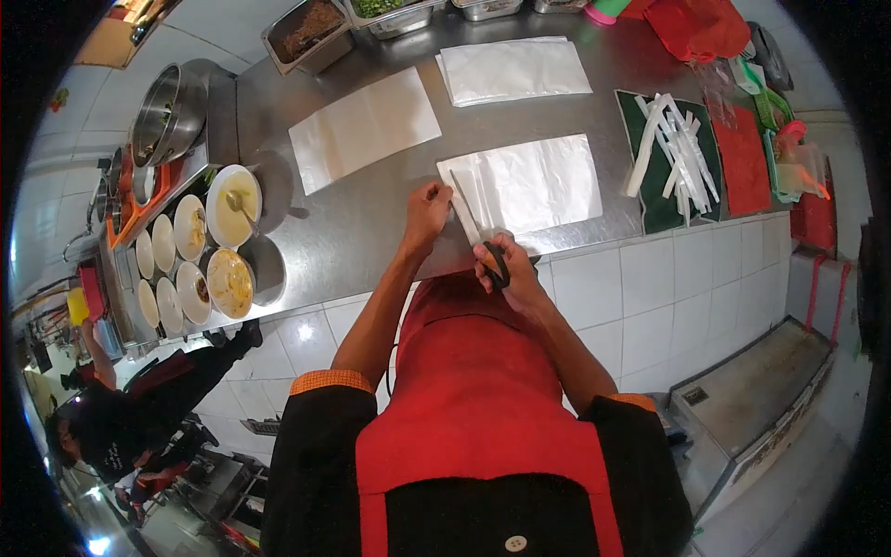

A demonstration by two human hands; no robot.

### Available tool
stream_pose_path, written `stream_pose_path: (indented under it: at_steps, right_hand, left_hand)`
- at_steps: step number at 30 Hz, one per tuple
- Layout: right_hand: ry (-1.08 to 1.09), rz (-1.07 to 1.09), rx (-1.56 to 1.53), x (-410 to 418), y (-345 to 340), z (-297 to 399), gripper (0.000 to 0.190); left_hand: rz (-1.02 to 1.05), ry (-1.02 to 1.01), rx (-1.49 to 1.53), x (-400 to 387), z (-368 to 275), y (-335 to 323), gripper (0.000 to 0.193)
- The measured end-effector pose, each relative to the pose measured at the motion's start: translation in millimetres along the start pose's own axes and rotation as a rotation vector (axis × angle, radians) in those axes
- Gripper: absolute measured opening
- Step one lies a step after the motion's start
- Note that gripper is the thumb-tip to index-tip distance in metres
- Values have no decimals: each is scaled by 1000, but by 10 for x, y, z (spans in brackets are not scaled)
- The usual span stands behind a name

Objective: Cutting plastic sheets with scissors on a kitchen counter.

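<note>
A stack of clear plastic bags (536, 184) lies on the steel table before me, its left edge partly parted from the rest as a narrow strip (462, 212). My left hand (428, 214) pinches this edge between thumb and fingers. In my right hand (514, 268) is a pair of scissors with black and orange handles (497, 266); the blades run up along the strip. How far the blades are apart is hard to tell. Two more stacks, one of whitish bags (365, 129) and one of clear bags (515, 72), lie farther back.
Cut plastic strips (674, 150) lie on a green cloth (633, 115) at right, beside a red cloth (745, 163). Several bowls (231, 282) with food residue stand left, near a steel pot (167, 115). Steel food pans (310, 35) line the back. Another person (132, 425) is at lower left.
</note>
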State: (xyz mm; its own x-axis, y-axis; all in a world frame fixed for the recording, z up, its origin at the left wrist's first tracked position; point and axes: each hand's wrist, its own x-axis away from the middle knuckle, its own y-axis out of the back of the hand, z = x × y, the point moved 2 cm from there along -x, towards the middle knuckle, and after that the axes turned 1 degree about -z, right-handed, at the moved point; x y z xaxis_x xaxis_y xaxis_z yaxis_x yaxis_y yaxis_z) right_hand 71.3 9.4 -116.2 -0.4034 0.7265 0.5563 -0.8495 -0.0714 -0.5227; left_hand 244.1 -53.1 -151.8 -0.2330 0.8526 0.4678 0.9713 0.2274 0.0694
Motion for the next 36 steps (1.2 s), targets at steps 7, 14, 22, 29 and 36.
stream_pose_path:
  at_steps: [7,14,22,29,36]
  right_hand:
    - [36,-30,0,-36,4,-53,32]
    - [7,-18,-2,-72,-26,-8,31]
    - [24,-19,12,-103,32,-90,28]
    - [28,31,26,-86,20,-50,27]
    - [22,14,3,-133,-46,13,28]
  left_hand:
    - [6,-4,-6,56,-74,-16,21]
    - [31,14,-4,65,-85,-15,20]
    - [16,152,132,86,-190,-29,22]
    - [11,10,28,-54,-77,8,20]
    - [34,26,0,-64,-120,5,19]
